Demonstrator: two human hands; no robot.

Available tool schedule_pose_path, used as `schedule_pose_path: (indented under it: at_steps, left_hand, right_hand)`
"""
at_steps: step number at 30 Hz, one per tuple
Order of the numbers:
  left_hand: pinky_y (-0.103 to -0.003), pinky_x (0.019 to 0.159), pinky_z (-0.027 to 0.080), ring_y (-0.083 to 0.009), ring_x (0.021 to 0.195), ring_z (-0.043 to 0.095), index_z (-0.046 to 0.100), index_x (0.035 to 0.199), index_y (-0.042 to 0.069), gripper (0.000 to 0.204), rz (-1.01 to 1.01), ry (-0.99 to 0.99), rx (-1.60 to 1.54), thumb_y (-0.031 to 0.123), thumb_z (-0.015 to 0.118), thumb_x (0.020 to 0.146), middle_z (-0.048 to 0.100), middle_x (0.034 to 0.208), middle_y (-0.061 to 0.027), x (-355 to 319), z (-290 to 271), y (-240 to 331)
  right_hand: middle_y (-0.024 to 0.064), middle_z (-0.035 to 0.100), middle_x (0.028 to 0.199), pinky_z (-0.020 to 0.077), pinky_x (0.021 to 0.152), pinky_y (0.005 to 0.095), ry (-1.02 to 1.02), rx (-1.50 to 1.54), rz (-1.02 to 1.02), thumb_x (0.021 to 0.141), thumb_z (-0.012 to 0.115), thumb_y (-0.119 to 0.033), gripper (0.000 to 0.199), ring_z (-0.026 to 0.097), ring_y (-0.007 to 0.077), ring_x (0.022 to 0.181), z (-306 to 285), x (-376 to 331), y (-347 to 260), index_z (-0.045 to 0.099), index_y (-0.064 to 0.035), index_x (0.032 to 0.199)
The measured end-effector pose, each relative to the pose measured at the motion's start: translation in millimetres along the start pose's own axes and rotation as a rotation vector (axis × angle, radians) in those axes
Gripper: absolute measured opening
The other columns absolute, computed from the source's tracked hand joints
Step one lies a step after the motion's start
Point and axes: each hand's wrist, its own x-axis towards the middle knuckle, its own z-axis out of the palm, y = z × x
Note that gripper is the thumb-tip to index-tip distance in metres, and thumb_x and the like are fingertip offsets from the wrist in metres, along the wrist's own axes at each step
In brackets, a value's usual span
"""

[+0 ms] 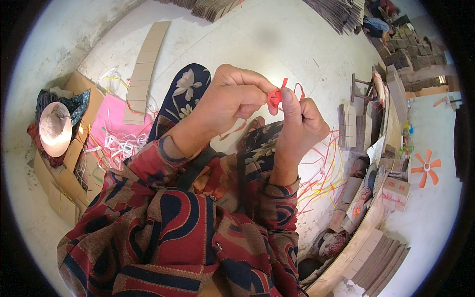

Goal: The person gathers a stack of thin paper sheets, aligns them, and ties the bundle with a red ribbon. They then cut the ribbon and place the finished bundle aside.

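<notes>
Both my hands meet in front of me above my knees, working a red strap (273, 100) that is looped into a small knot-like coil. My left hand (236, 94) pinches the coil from the left, its fingers curled. From the right, my right hand (298, 115) presses its thumb against the coil, with the other fingers folded in. A short end of the strap sticks up above the thumb, and another thin loop shows beside the right hand. A pale reddish strip hangs below the left hand. The fingertips partly hide the coil.
On the left, a cardboard box (81, 99) holds cloth and a pale hat (55, 129). A scored cardboard strip (146, 74) lies near a pink sheet (110, 116) with tangled straps. Red and yellow straps (321, 180) litter the floor at right, beside cardboard stacks (378, 262) and an orange fan (426, 168).
</notes>
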Motion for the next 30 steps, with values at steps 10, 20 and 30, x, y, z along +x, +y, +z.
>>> schedule_pose_path:
  at_steps: [10, 20, 30]
  left_hand:
    - [-0.019, 0.039, 0.022, -0.0020, 0.043, 0.032, 0.066, 0.082, -0.007, 0.014, 0.016, 0.005, 0.102, 0.007, 0.065, 0.078, 0.056, 0.057, -0.0013, 1, 2, 2]
    - [-0.017, 0.042, 0.030, -0.0022, 0.047, 0.044, 0.067, 0.080, -0.004, 0.010, 0.050, 0.013, 0.402, 0.003, 0.063, 0.077, 0.061, 0.060, -0.0044, -1, 0, 11]
    - [-0.019, 0.043, 0.031, -0.0030, 0.047, 0.042, 0.065, 0.072, -0.003, 0.008, 0.102, 0.092, 0.756, 0.001, 0.058, 0.071, 0.054, 0.055, -0.0003, -22, -31, 13]
  right_hand:
    - [0.0046, 0.032, 0.047, 0.0237, 0.036, 0.0276, 0.024, -0.253, -0.378, 0.071, 0.078, -0.020, 0.047, 0.030, 0.0144, 0.039, -2, 3, 10, 0.037, -0.0071, 0.052]
    - [0.0056, 0.034, 0.047, 0.0250, 0.036, 0.0308, -0.024, -0.340, -0.473, 0.068, 0.078, -0.021, 0.046, 0.033, 0.0211, 0.037, -2, 2, 11, 0.037, -0.0077, 0.052]
    - [-0.0026, 0.031, 0.046, 0.0188, 0.036, 0.0230, -0.149, 1.009, 0.470, 0.085, 0.057, -0.007, 0.041, 0.026, 0.0064, 0.038, -21, -6, 14, 0.031, -0.0108, 0.053]
